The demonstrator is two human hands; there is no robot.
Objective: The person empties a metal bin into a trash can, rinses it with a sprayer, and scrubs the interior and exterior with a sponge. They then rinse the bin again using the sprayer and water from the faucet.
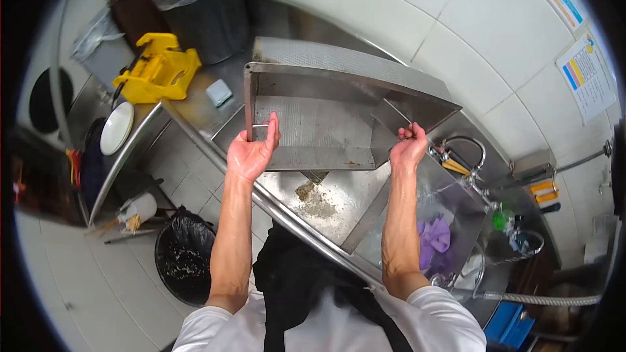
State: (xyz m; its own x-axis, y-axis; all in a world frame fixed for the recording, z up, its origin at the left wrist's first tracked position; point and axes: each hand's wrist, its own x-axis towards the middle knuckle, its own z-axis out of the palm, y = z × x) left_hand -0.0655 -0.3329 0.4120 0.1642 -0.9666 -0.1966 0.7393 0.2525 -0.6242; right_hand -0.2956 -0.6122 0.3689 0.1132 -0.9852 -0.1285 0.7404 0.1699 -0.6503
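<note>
A large metal box with perforated walls [313,117] is tilted above the steel counter [280,189], its open side toward me. At its left edge is my left hand [253,150], the thumb behind the rim by a small handle and the fingers stretched upward. My right hand [409,146] is at the box's lower right corner with its fingers curled round the edge. Wet brown residue [315,201] lies on the counter below the box.
At the right, a sink basin holds a purple cloth [433,241] near a faucet [479,156]. A yellow plastic wringer [156,68], a pale blue block [219,92] and a white plate [117,128] are at the left. A black-lined bin [185,257] stands on the floor.
</note>
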